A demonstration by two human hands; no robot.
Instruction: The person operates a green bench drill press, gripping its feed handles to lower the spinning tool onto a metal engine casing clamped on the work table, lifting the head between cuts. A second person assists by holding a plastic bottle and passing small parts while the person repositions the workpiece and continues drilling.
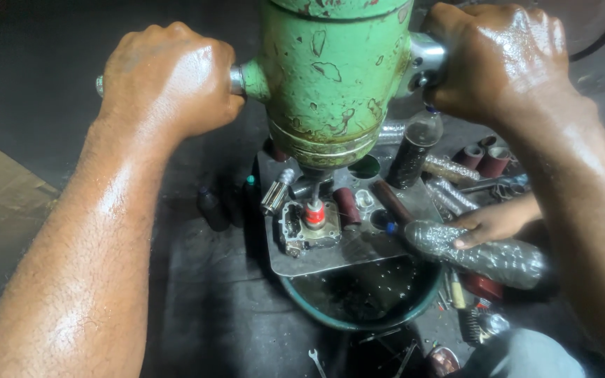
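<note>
Head view, looking down on a worn green machine head (327, 77) with chipped paint, held at 12 o'clock. The left hand (166, 80), at 10 o'clock, has its grip clenched around a metal handle (238, 80) that projects from the machine's left side; the right hand (498, 59), at 1 o'clock, is likewise clenched around the metal handle (425, 59) on the opposite side. Below the machine head a spindle descends to a red-collared tool (314, 213) seated in a small metal casting (306, 234), just below the frame's centre. The casting rests on a flat metal plate (358, 252), a surface laid over a green-rimmed basin (358, 318) of dark liquid at 6 o'clock. Beside the casting on the plate lie a dark red cylinder (346, 206) and a socket-like steel piece (274, 194). At 4 o'clock another person's hand (495, 222) rests on a crumpled clear plastic bottle (484, 255) lying on its side. A second upright bottle (414, 150) containing dark liquid stands at 2 o'clock, near several red-brown cylinders (484, 159).
</note>
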